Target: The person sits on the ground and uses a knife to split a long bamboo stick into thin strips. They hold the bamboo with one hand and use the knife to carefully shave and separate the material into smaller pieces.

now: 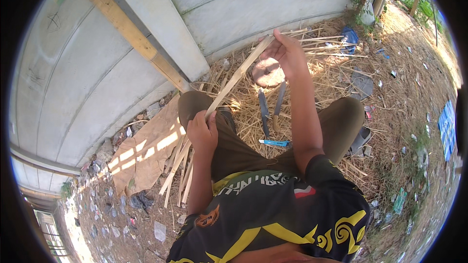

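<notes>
A long, pale bamboo strip (237,75) slants between my two hands, from above my left knee up toward the wall. My left hand (202,132) is closed round its lower end. My right hand (286,54) is at the upper end, the strip against its thumb and partly curled fingers. Below that hand lies a round wooden block (268,71). Between my legs lie a dark-bladed knife (263,112), a second knife with a wooden handle (277,122) and a blue utility cutter (276,143).
More bamboo strips (176,173) lie by my left thigh, and others (324,46) spread past my right hand. Shavings (317,80) cover the ground. Brown cardboard (141,158) lies at left. A concrete wall (263,5) rises ahead, with a bamboo pole (129,24) leaning on it.
</notes>
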Demonstrator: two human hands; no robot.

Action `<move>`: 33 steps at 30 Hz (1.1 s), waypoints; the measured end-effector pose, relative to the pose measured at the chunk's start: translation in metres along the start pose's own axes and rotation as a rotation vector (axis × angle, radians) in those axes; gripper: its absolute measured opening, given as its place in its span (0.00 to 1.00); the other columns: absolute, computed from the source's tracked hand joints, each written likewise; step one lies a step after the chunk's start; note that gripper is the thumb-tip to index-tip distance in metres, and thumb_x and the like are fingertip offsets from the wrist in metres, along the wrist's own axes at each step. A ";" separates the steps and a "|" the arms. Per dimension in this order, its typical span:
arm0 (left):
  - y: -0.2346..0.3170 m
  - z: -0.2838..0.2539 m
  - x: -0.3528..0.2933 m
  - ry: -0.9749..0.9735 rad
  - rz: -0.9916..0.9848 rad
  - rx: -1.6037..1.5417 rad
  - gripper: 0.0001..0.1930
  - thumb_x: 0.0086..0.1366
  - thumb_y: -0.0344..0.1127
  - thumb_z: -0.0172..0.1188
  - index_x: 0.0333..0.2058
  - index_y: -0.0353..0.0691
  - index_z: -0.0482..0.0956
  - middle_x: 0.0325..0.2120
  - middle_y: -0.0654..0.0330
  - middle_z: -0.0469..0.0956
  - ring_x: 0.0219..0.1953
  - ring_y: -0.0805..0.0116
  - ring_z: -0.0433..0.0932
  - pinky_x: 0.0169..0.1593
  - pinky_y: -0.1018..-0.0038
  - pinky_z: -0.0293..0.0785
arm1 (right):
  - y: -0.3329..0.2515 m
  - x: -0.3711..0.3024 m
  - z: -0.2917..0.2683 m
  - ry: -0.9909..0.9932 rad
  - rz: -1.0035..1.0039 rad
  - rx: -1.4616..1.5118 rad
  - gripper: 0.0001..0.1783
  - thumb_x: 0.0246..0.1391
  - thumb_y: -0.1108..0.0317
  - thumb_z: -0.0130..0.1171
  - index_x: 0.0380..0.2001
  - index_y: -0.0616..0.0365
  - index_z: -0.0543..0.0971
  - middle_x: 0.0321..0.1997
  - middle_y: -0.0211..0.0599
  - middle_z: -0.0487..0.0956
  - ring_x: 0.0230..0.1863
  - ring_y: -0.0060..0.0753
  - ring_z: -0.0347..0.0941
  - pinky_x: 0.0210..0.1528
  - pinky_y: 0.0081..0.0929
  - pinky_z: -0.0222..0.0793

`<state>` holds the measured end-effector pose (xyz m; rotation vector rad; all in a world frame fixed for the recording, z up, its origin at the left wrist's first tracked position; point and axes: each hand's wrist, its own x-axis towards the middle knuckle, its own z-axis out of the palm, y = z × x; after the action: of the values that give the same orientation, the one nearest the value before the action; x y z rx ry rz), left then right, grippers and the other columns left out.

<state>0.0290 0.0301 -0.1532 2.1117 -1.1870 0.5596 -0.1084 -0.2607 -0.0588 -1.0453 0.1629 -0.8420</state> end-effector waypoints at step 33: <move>-0.008 0.008 -0.010 0.115 -0.137 -0.354 0.10 0.67 0.39 0.65 0.36 0.38 0.81 0.14 0.62 0.73 0.13 0.75 0.67 0.21 0.76 0.64 | 0.006 -0.009 0.045 0.315 -0.160 -0.056 0.20 0.65 0.53 0.60 0.35 0.64 0.80 0.30 0.42 0.83 0.30 0.30 0.78 0.36 0.27 0.75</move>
<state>0.0315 0.0336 -0.1677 1.8168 -0.9866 0.3719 -0.0886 -0.2221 -0.0428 -0.9815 0.3743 -1.1516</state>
